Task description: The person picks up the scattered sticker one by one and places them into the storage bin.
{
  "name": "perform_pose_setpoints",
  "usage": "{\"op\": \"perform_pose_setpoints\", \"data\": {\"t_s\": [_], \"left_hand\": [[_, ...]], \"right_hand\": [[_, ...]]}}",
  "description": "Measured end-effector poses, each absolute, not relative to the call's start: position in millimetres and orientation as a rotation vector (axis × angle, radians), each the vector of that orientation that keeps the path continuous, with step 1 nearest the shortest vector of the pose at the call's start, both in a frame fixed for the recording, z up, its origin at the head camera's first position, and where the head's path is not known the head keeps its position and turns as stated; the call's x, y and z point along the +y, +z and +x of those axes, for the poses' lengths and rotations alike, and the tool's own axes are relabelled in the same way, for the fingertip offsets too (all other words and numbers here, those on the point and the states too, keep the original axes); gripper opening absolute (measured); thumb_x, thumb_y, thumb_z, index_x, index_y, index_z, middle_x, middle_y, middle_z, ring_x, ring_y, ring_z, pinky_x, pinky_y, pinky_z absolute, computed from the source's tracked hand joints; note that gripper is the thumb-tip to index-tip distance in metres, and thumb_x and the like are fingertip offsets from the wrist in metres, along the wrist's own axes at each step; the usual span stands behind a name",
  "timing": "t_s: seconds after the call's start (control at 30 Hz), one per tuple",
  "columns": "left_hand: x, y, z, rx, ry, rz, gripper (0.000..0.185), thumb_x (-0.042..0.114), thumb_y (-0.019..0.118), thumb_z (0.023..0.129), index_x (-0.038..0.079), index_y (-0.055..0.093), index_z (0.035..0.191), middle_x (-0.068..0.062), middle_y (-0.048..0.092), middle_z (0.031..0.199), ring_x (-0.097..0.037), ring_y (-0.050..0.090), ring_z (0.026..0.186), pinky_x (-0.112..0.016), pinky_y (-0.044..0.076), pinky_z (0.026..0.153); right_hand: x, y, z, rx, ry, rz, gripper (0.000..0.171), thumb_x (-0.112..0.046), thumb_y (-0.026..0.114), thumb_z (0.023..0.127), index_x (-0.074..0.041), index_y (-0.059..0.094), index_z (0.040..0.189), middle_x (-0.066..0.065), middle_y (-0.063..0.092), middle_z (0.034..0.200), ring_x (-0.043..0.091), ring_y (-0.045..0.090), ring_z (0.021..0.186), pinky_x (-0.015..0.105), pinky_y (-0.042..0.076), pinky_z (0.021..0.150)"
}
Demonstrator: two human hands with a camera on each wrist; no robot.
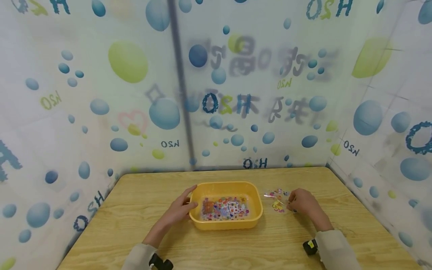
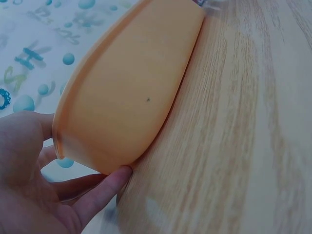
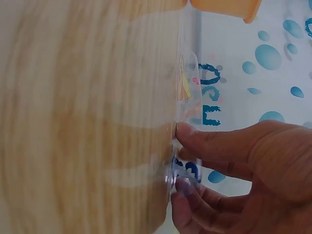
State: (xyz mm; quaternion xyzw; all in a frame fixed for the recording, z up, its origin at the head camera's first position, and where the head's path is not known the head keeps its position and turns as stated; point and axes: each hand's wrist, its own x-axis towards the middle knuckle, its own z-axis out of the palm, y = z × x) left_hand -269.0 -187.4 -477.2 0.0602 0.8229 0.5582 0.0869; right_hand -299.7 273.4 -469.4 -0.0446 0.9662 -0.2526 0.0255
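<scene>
A yellow plastic basin [image 1: 225, 225] sits on the table, with clear plastic printed with small colourful cartoon figures [image 1: 224, 208] inside it. My left hand [image 1: 179, 208] grips the basin's left end; in the left wrist view its fingers and thumb are against the rim and the lower wall. To the right of the basin, a clear printed plastic bag [image 1: 278, 205] lies on the table. My right hand [image 1: 302, 201] pinches the right edge of this bag between thumb and fingers. In the right wrist view the transparent plastic [image 3: 187, 168] stands slightly raised at the fingertips.
The wooden table [image 1: 233, 249] carries the basin and the bag. A white curtain [image 1: 216, 86] with blue and green bubble prints hangs behind the table and along both sides. Each wrist wears a small black camera [image 1: 309, 247].
</scene>
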Motion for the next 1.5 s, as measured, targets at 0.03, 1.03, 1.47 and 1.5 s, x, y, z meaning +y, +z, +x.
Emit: {"op": "perform_pose_setpoints", "data": {"t_s": [0.03, 1.03, 1.47, 1.5], "left_hand": [[-187.3, -477.1, -268.8, 2.453, 1.663, 0.180, 0.063, 0.019, 0.057, 0.105, 0.026, 0.033, 0.163, -0.030, 0.053, 0.144, -0.030, 0.066, 0.113, -0.042, 0.063, 0.083], [-187.8, -478.1, -270.4, 2.460, 1.654, 0.187, 0.063, 0.020, 0.058, 0.105, 0.026, 0.033, 0.163, -0.030, 0.054, 0.144, -0.030, 0.066, 0.114, -0.043, 0.063, 0.083], [-187.4, -478.5, -270.6, 2.463, 1.654, 0.188, 0.063, 0.018, 0.058, 0.105, 0.024, 0.033, 0.163, -0.030, 0.053, 0.145, -0.031, 0.065, 0.115, -0.044, 0.063, 0.083], [-187.3, -478.3, -270.7, 2.464, 1.652, 0.190, 0.063, 0.018, 0.058, 0.105, 0.024, 0.033, 0.163, -0.030, 0.053, 0.145, -0.031, 0.065, 0.115, -0.044, 0.063, 0.083]], "right_hand": [[273.2, -469.5, -299.7, 2.985, -0.784, -0.130, 0.016, -0.009, 0.079, 0.087, 0.004, 0.071, 0.095, 0.014, 0.071, 0.091, 0.020, 0.060, 0.072, 0.036, 0.052, 0.063], [288.8, -468.3, -299.7, 2.606, -1.372, -0.016, 0.032, -0.007, 0.076, 0.090, 0.010, 0.066, 0.114, 0.010, 0.068, 0.093, 0.017, 0.058, 0.073, 0.031, 0.054, 0.065], [291.0, -457.7, -297.3, 2.656, -1.447, -0.030, 0.025, 0.000, 0.065, 0.096, 0.015, 0.068, 0.116, 0.017, 0.073, 0.100, 0.017, 0.065, 0.074, 0.030, 0.060, 0.066], [290.1, -455.9, -296.9, 2.666, -1.458, -0.040, 0.025, 0.000, 0.065, 0.096, 0.015, 0.067, 0.116, 0.018, 0.072, 0.100, 0.017, 0.064, 0.074, 0.030, 0.060, 0.066]]}}
